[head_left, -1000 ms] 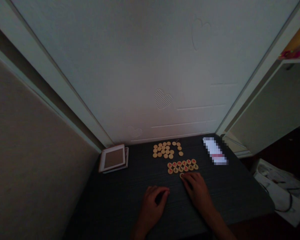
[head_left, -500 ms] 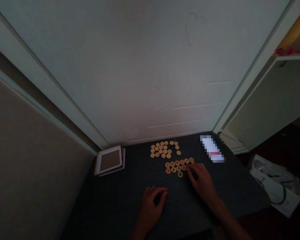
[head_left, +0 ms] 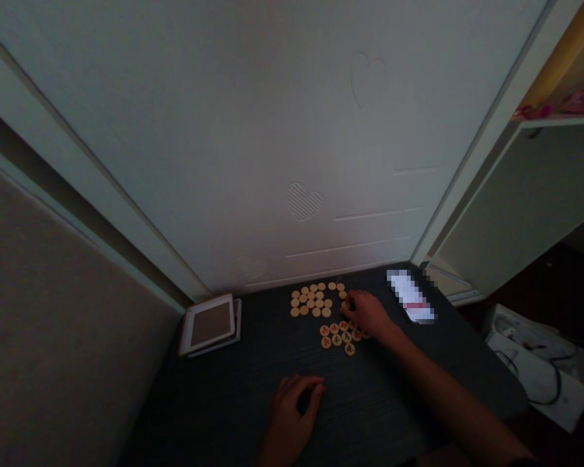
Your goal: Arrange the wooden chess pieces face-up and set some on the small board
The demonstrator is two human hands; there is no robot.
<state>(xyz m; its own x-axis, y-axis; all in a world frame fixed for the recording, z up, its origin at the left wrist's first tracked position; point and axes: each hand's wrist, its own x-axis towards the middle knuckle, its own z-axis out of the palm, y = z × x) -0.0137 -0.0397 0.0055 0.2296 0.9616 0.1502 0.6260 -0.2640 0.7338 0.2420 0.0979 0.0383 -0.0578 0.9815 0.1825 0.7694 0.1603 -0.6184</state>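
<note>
My right hand [head_left: 368, 312] reaches over the table to the far group of pieces. Its thumb and fingers are closed on a round wooden xiangqi piece [head_left: 344, 305] at the right end of that group. The far group of plain-faced pieces [head_left: 311, 303] shows no characters. Nearer me lie rows of face-up pieces [head_left: 337, 340] with red or dark characters; my right hand and wrist hide some at the right. One dark-marked piece [head_left: 350, 349] sits in front of these rows. My left hand [head_left: 292, 412] rests on the table, thumb and fingertips together, with no piece showing between them.
A white-framed, tablet-like object [head_left: 213, 324] lies stacked on another flat thing at the left of the dark table [head_left: 224, 395]. A blurred-out phone-like item [head_left: 411, 297] is at the right back. A white panel with hearts [head_left: 304, 202] rises behind. A white box [head_left: 540, 363] stands beyond the right edge.
My right hand has moved away from the face-up rows to the far group and closed on a plain piece. My left hand stays in place. The view has tilted slightly.
</note>
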